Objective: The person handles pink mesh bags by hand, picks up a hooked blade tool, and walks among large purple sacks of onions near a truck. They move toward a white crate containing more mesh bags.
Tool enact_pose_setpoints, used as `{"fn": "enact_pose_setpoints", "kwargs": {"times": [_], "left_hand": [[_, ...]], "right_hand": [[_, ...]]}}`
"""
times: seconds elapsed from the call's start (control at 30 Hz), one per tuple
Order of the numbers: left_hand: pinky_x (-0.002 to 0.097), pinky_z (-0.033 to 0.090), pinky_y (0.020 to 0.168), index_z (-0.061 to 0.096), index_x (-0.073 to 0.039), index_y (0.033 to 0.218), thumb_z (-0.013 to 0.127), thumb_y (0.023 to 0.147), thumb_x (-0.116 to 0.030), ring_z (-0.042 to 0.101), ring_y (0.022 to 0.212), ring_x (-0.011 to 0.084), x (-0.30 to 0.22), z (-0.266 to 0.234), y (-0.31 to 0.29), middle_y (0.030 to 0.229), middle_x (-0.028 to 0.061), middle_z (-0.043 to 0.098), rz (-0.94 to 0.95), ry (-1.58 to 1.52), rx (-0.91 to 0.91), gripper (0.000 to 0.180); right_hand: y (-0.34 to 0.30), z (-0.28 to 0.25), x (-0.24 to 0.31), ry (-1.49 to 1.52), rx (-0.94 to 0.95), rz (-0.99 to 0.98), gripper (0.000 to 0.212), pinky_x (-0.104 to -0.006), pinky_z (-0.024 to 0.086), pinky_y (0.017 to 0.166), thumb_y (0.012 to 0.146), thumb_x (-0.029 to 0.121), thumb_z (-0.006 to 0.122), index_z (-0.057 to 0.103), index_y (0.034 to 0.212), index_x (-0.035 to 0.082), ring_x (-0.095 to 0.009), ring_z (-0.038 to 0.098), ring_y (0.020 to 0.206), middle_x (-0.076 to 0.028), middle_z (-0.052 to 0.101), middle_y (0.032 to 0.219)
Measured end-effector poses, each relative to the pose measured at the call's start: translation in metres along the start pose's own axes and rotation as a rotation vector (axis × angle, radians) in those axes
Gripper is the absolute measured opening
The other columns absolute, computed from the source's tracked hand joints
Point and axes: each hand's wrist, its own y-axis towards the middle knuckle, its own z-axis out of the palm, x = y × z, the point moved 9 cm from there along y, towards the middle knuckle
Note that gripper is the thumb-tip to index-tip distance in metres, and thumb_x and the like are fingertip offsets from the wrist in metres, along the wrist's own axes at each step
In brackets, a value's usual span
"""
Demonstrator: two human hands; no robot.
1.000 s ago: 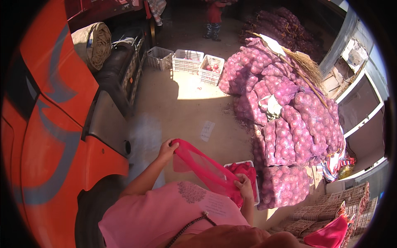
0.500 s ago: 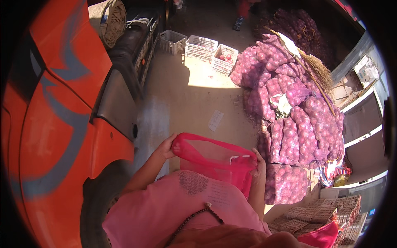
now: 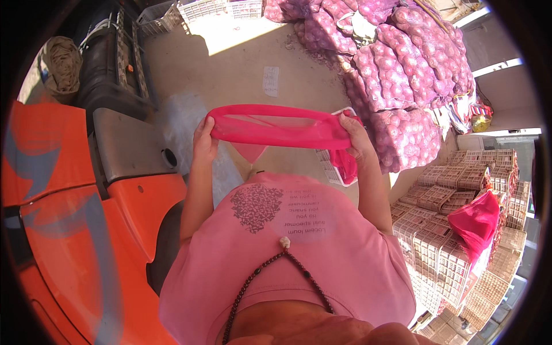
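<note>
A bright pink mesh bag (image 3: 276,134) is stretched taut between my hands, out in front of my chest. Its wide mouth forms a long flattened loop, and a thin corner of mesh hangs below. At the left end my left hand (image 3: 205,141) grips the rim, thumb on top. My right hand (image 3: 357,136) pinches the rim at the other end. Beneath my right hand stands a white plastic crate (image 3: 329,168) with more pink mesh (image 3: 345,167) in it, partly hidden by my hand and forearm.
Filled net sacks of purple-red onions (image 3: 405,141) are piled at the right. Stacked crates (image 3: 422,241) stand at lower right, with pink mesh (image 3: 476,221) on top. An orange truck (image 3: 63,230) flanks my left. Several pale crates (image 3: 201,8) line the far side; a paper sheet (image 3: 271,81) lies on the floor.
My view has tilted down and swung. Both arms now reach farther from my body, and the bag's mouth has gone from a deep opening to a flatter, level band.
</note>
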Motion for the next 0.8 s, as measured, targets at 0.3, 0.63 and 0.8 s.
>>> {"fn": "enact_pose_setpoints", "kwargs": {"times": [0.3, 0.63, 0.8], "left_hand": [[0.0181, 0.039, 0.051, 0.057, -0.004, 0.107, 0.053, 0.092, -0.019, 0.046, 0.061, 0.0046, 0.042, 0.022, 0.022, 0.080, -0.0008, 0.057, -0.222, 0.090, 0.170, 0.022], [0.0281, 0.046, 0.066, 0.058, -0.003, 0.109, 0.059, 0.082, -0.016, 0.059, 0.071, 0.0138, 0.077, 0.104, -0.008, 0.078, 0.0095, 0.063, 0.160, 1.234, 0.512, 0.030], [0.0298, 0.048, 0.066, 0.056, -0.004, 0.104, 0.053, 0.085, -0.011, 0.059, 0.079, 0.0168, 0.066, 0.005, 0.042, 0.086, 0.0074, 0.061, 0.022, 0.615, -0.025, 0.021]], "right_hand": [[-0.042, -0.038, 0.005, -1.401, -0.440, -0.582, 0.019, -0.0312, 0.045, 0.066, 0.087, 0.019, 0.058, 0.060, 0.095, 0.002, -0.016, 0.059, 0.073, -0.010, 0.062, 0.080], [-0.035, -0.137, 0.026, 0.416, -0.229, -0.497, 0.017, -0.0196, 0.044, 0.060, 0.090, 0.003, 0.043, 0.055, 0.100, -0.003, -0.009, 0.055, 0.065, -0.005, 0.060, 0.081], [-0.050, -0.050, -0.012, -0.279, -0.140, -0.180, 0.020, -0.0236, 0.043, 0.059, 0.088, 0.015, 0.054, 0.063, 0.090, -0.003, -0.010, 0.053, 0.063, -0.005, 0.061, 0.073]]}}
